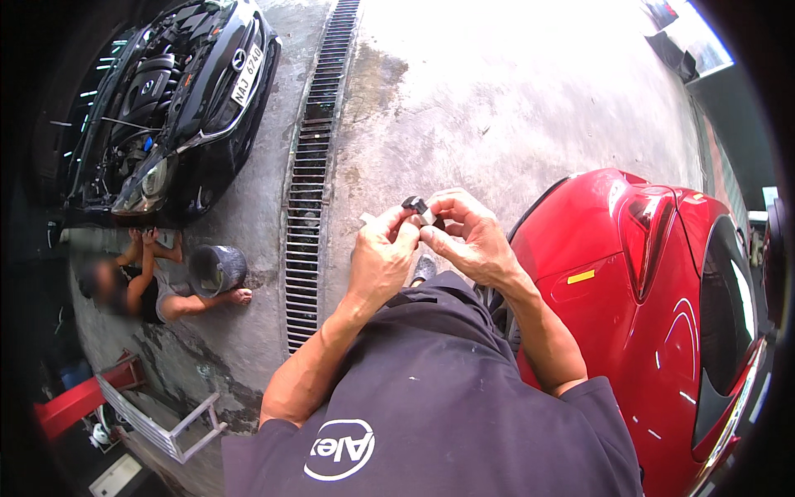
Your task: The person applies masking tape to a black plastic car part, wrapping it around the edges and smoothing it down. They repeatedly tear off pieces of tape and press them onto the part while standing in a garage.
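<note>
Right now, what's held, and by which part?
Left hand and right hand pinch a small dark object between them; exactly which part, I can't tell.

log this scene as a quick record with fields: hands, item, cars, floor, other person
left hand: fingers pinching a small black piece; hand
right hand: gripping the same piece; hand
right side: red car with a yellow strip
upper left: black car, engine bay exposed
floor: concrete, slotted drain grate
other person: low at the black car's front, dark bucket alongside
</note>
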